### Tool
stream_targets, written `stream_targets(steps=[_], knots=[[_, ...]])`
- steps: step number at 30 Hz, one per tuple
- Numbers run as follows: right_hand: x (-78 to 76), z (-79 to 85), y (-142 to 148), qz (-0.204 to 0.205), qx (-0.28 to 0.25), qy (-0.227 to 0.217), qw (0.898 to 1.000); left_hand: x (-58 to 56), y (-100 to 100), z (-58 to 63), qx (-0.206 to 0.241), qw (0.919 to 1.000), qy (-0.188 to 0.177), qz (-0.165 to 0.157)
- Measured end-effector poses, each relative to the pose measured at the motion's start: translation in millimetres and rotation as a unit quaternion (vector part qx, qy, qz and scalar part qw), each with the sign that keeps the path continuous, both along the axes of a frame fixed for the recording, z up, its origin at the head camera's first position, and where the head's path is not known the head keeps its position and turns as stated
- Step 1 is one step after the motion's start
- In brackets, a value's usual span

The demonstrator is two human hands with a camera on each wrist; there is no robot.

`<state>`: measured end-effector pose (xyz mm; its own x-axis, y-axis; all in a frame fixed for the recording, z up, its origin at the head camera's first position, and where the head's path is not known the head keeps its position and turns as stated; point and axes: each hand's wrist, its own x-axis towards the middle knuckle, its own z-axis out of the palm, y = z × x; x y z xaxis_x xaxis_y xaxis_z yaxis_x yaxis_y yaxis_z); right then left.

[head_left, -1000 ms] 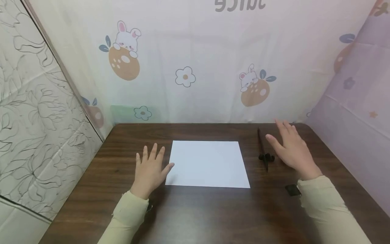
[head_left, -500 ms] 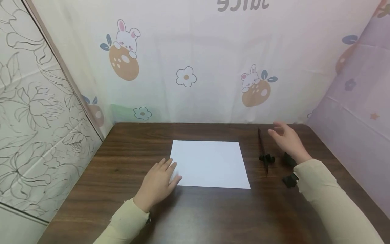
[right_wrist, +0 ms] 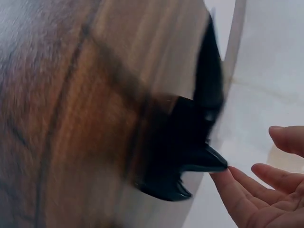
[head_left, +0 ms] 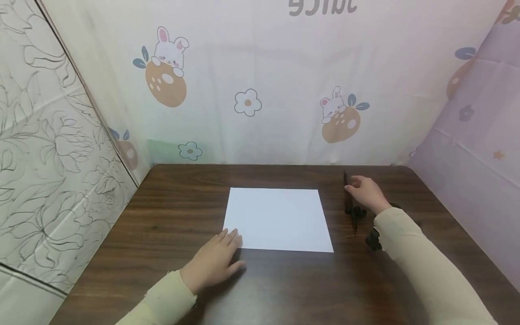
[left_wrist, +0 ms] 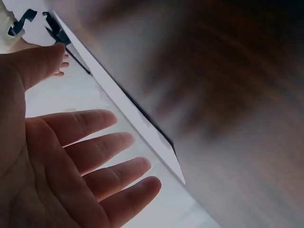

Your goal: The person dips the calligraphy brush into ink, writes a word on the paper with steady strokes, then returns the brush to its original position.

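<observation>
– Okay, where's the brush [head_left: 350, 202] sitting?
– Leaning across the black rest [right_wrist: 168, 154], right of the paper [head_left: 280, 219], dark tip [right_wrist: 209, 71] pointing toward the person.
– How's it handling, guessing?
– Probably feeling light; the slim shaft is likely being stiff and a bit rolly, the tip presumably going soft and splaying easily.
– So where are we taking hold?
– I'm saying mid-shaft, thumb against fingers, avoiding the tip and clearing the rest's bumps.
– Right hand [head_left: 367, 193]?
– Sitting by the shaft's far half, grip hanging loose: thumb and fingers are showing a gap, nothing visibly pinched. Contact, I'm not telling.
– Left hand [head_left: 213, 266]?
– Covering the paper's near left corner, fingers lying straight, gripping nothing; pressing or not, can't tell. Paper and rest are both sitting on the brown surface [head_left: 292, 289].
</observation>
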<state>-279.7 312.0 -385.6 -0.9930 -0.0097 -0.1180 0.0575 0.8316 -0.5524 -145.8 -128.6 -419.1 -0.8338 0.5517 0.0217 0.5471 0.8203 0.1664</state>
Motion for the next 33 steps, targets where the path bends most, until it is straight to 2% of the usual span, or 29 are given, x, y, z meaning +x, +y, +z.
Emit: stream_targets(steps=[8,18,26,33], knots=[[-6.8,-14.7,3.2,-0.015,0.005,-0.007,1.0,1.2,2.2,0.2,-0.016,0.9996,-0.02,-0.01],[-11.1,-18.7,2.9,-0.03,0.007,-0.028,0.999,0.4,3.2,1.9,-0.017,0.9977,-0.065,0.001],[-13.8,-24.6,9.0,-0.035,0.006,-0.041,0.999,0.3,4.1,2.1,-0.015,0.9977,-0.065,-0.006],[-10.8,-20.0,8.1,-0.047,-0.027,-0.04,0.998,1.4,6.9,1.3,-0.015,0.9976,-0.067,-0.009]])
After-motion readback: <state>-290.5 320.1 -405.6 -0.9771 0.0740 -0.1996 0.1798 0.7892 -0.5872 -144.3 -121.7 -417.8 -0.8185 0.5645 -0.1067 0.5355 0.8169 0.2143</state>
